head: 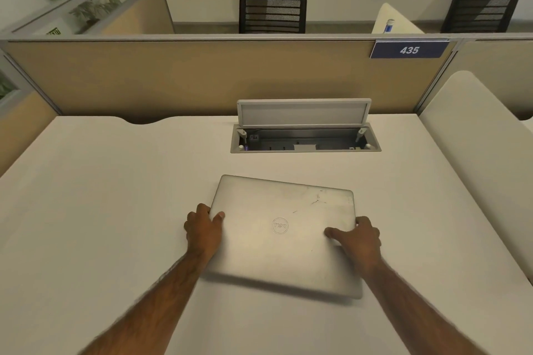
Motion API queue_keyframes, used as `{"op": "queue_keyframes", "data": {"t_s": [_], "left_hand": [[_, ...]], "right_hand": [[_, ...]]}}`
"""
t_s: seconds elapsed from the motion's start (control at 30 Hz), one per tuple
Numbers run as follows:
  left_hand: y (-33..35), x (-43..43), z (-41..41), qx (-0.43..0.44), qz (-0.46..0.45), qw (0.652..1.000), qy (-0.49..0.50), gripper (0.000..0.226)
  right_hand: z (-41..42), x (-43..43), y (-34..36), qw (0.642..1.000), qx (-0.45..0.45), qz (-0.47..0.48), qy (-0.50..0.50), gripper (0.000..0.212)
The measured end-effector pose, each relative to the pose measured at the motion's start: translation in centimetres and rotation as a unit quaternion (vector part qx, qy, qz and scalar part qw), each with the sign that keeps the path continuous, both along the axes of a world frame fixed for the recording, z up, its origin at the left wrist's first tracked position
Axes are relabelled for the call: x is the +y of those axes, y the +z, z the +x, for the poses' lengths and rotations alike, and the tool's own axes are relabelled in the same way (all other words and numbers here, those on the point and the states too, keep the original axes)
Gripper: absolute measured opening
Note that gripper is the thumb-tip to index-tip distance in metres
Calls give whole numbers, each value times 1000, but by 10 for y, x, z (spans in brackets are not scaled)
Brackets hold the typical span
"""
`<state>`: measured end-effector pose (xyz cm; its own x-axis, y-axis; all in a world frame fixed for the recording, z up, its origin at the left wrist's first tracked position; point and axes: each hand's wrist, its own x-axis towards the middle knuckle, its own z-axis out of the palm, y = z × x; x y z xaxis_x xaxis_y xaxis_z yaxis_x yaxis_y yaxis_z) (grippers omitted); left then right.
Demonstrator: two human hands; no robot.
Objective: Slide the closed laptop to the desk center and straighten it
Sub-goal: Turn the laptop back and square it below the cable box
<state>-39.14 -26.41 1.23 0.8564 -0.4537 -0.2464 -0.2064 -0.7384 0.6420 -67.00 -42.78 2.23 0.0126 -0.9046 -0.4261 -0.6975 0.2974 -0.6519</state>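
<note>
A closed silver laptop (284,219) with a round logo on its lid lies on the pale desk (115,196), a little right of the middle and turned slightly clockwise. My left hand (203,232) grips its left edge, thumb on the lid and fingers curled round the side. My right hand (359,241) grips the right edge the same way, thumb resting on the lid. Both forearms reach in from the bottom of the view.
An open cable box (305,138) with its lid raised is set into the desk just behind the laptop. A tan partition (187,75) with a sign reading 435 (409,50) borders the back. A white rounded divider (476,135) stands on the right.
</note>
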Motion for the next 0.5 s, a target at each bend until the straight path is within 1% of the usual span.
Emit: {"op": "queue_keyframes", "data": {"t_s": [0.17,0.33,0.5], "left_hand": [[3,4,-14,6,-24,999,22,34],[9,2,-22,6,-30,999,44,33],[9,1,-25,9,-28,999,45,34]], "right_hand": [[-1,-17,1,1000,-3,-5,22,80],[-1,-28,-1,999,-7,0,36,82],[-3,-34,-3,999,-6,1,43,82]]}}
